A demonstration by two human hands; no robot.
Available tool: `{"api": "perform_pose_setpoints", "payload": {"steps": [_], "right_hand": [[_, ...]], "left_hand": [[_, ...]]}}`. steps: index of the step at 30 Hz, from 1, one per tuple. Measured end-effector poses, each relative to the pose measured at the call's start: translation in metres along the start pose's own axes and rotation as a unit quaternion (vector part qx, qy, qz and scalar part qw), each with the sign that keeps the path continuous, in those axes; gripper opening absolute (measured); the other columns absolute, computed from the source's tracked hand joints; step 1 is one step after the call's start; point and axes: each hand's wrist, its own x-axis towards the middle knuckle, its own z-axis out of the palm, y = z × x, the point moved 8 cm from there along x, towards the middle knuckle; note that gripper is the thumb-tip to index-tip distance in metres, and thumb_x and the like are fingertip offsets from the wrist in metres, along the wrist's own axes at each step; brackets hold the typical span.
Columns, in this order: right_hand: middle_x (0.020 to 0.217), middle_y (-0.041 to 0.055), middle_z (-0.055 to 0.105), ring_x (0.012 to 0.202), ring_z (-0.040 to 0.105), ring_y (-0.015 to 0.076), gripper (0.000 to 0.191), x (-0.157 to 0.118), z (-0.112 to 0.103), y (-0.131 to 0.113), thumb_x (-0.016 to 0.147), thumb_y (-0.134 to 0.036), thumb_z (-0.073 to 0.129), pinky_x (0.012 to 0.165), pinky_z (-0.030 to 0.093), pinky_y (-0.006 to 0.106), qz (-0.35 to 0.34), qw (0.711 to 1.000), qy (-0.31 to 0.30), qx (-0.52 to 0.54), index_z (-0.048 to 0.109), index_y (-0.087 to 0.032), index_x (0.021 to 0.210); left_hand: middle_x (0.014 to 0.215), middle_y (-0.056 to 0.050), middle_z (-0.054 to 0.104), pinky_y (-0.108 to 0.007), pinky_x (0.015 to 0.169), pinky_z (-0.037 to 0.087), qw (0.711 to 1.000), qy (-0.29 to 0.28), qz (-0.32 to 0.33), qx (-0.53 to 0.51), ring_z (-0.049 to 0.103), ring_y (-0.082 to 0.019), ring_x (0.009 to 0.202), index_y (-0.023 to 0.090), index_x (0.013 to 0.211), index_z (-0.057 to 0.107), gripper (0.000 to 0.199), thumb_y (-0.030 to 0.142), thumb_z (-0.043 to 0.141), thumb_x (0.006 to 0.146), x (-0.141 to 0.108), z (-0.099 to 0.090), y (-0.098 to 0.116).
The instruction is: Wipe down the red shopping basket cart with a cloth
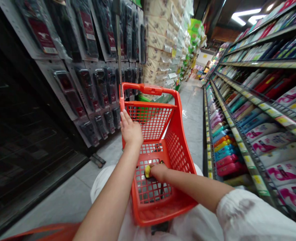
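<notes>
A red plastic shopping cart (180, 134) with grid walls and floor stands right in front of me. My left hand (131, 130) rests against its upper left edge, fingers stretched along the frame. Low inside the basket is my right hand (158, 172), closed around a black-and-yellow item (147, 171). Only its yellow end and some dark parts show, so its exact kind is unclear. The handle (151, 89) of the cart is at the far end, with neither hand on it.
Packaged dark goods (84, 80) hang on a rack at the left. Stacked wrapped packs (160, 43) stand beyond it. Shelves of bottles (261, 137) line the right side. A grey tiled aisle (192, 103) runs ahead. Another red edge (50, 231) shows at lower left.
</notes>
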Motion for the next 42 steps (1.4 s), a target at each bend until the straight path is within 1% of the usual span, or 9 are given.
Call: {"api": "perform_pose_setpoints", "payload": {"steps": [2,6,9,13,21,25,31,39,42], "right_hand": [[0.098,0.0082,0.073,0.089,0.069,0.0268,0.018,-0.015,-0.029,0.037,0.073,-0.02,0.073,0.073,0.056,0.038,0.069,0.991,-0.037,-0.105,0.073,-0.022,0.09],[0.108,0.0193,0.068,0.103,0.063,0.03,0.023,-0.036,-0.127,0.087,0.087,-0.011,0.05,0.082,0.05,0.045,0.095,0.965,0.103,-0.222,0.071,-0.012,0.099],[0.104,0.0182,0.069,0.104,0.06,0.0315,0.021,-0.043,-0.159,0.112,0.086,-0.014,0.055,0.1,0.035,0.057,0.088,0.953,0.119,-0.265,0.071,-0.011,0.099],[0.101,0.0118,0.072,0.093,0.062,0.029,0.016,-0.051,-0.145,0.111,0.079,-0.023,0.064,0.094,0.04,0.05,0.038,0.953,0.076,-0.29,0.073,-0.02,0.093],[0.094,0.0146,0.071,0.089,0.065,0.0315,0.026,-0.103,-0.05,0.032,0.074,-0.032,0.068,0.08,0.046,0.048,-0.058,0.958,-0.018,-0.279,0.071,-0.017,0.095],[0.091,0.0125,0.07,0.087,0.063,0.0278,0.019,-0.123,-0.036,0.019,0.077,-0.026,0.065,0.077,0.044,0.042,-0.087,0.97,-0.004,-0.228,0.07,-0.02,0.095],[0.105,0.0108,0.066,0.095,0.056,0.0234,0.025,-0.103,-0.096,0.064,0.094,-0.029,0.048,0.078,0.038,0.035,-0.08,0.972,0.103,-0.196,0.071,-0.024,0.102],[0.124,0.01,0.059,0.111,0.048,0.026,0.031,-0.037,-0.217,0.157,0.097,-0.032,0.046,0.091,0.033,0.039,-0.014,0.946,0.227,-0.231,0.067,-0.026,0.119],[0.132,0.0088,0.054,0.115,0.047,0.0244,0.033,-0.032,-0.239,0.18,0.096,-0.029,0.048,0.097,0.032,0.037,-0.018,0.941,0.273,-0.199,0.064,-0.025,0.124]], "left_hand": [[0.159,-0.024,0.016,-0.046,0.115,0.028,1.0,0.002,-0.003,-0.004,0.017,-0.035,0.147,-0.002,0.115,0.068,0.043,0.007,0.034,0.089,0.0,-0.001,0.0],[0.158,-0.023,0.018,-0.046,0.116,0.027,0.999,0.008,-0.015,-0.027,0.016,-0.033,0.148,-0.002,0.119,0.065,0.045,0.006,0.033,0.089,-0.001,-0.003,-0.001],[0.159,-0.021,0.018,-0.046,0.116,0.026,0.999,0.007,-0.016,-0.037,0.015,-0.032,0.148,-0.001,0.121,0.065,0.046,0.005,0.033,0.088,-0.001,-0.001,-0.002],[0.159,-0.021,0.016,-0.046,0.116,0.025,0.999,0.005,-0.01,-0.038,0.014,-0.032,0.148,-0.001,0.119,0.066,0.046,0.003,0.033,0.087,0.0,-0.001,-0.002],[0.159,-0.021,0.016,-0.046,0.115,0.028,0.999,0.002,-0.007,-0.033,0.015,-0.033,0.148,-0.003,0.121,0.064,0.047,0.005,0.031,0.088,0.001,0.0,-0.001],[0.158,-0.021,0.019,-0.046,0.116,0.028,0.998,0.013,-0.014,-0.054,0.018,-0.032,0.148,-0.004,0.13,0.056,0.051,0.005,0.03,0.088,0.003,-0.001,-0.002],[0.158,-0.019,0.023,-0.043,0.116,0.028,0.997,0.034,-0.027,-0.067,0.02,-0.03,0.147,0.002,0.128,0.061,0.049,0.008,0.033,0.088,0.003,-0.003,-0.005],[0.156,-0.025,0.022,-0.045,0.114,0.031,0.999,0.018,0.009,0.031,0.024,-0.036,0.145,-0.002,0.111,0.07,0.042,0.008,0.036,0.089,0.001,-0.004,-0.002],[0.157,-0.025,0.021,-0.045,0.113,0.032,0.999,0.012,0.017,0.044,0.023,-0.036,0.145,0.0,0.106,0.072,0.039,0.007,0.039,0.086,0.002,-0.005,0.0]]}}
